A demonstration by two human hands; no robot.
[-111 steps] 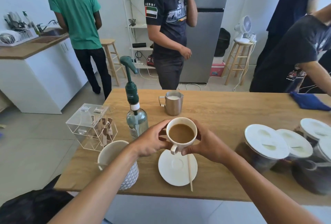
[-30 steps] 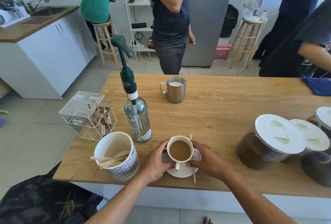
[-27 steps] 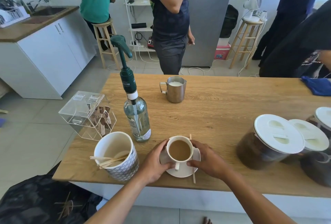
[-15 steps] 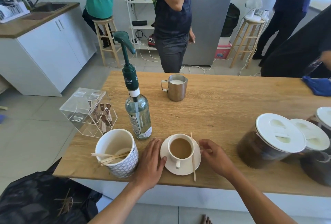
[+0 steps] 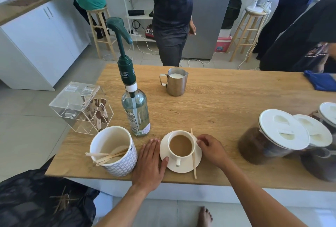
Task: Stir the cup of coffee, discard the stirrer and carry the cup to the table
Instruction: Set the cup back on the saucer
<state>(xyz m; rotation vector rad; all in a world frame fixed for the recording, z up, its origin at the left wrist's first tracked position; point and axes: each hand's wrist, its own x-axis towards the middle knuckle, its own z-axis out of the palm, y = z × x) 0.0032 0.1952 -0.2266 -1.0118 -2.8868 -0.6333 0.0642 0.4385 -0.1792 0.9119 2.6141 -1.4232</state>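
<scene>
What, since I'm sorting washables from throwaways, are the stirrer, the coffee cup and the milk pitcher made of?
Stirrer: a thin, pale tan, matte strip, most likely wood.
Coffee cup: glossy white with a thick rim, probably glazed ceramic.
Milk pitcher: grey with a dull brushed sheen, looks like stainless steel.

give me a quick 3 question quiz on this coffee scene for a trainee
1. True or false: the stirrer lies across the saucer, right of the cup.
2. The left hand is: A) gripping the cup's handle, B) flat on the table beside the saucer, C) raised in the air.
3. Which vessel holds the spare wooden sticks?
Key: 1 true; 2 B; 3 the patterned pot.
</scene>
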